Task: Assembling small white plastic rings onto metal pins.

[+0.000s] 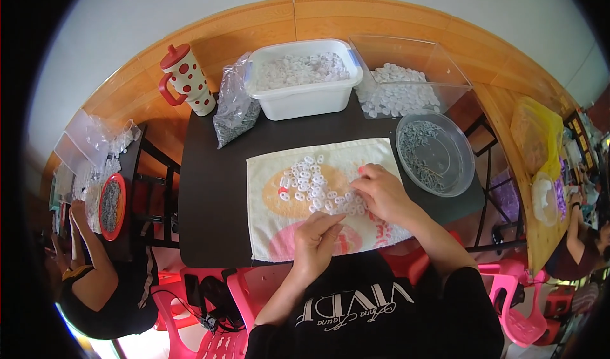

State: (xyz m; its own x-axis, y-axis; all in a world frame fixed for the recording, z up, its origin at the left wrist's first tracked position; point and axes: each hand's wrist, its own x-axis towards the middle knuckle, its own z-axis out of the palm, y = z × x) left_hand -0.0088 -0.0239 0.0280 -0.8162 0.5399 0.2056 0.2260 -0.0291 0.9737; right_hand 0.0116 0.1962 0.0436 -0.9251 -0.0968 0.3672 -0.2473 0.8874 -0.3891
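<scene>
Several small white plastic rings (309, 182) lie spread over a cream and pink towel (273, 232) on a dark table (210, 194). My left hand (316, 239) rests on the towel's near part, its fingers drawn together at the near edge of the rings; whether it pinches one I cannot tell. My right hand (380, 190) lies over the right side of the pile, fingertips touching the rings.
At the table's back stand a white tub (304, 98) of white parts, a clear box (413, 79) of white parts, a bag of grey bits (235, 114) and a spotted cup (186, 79). A round clear bowl (445, 168) holds grey parts. Other people work at both sides.
</scene>
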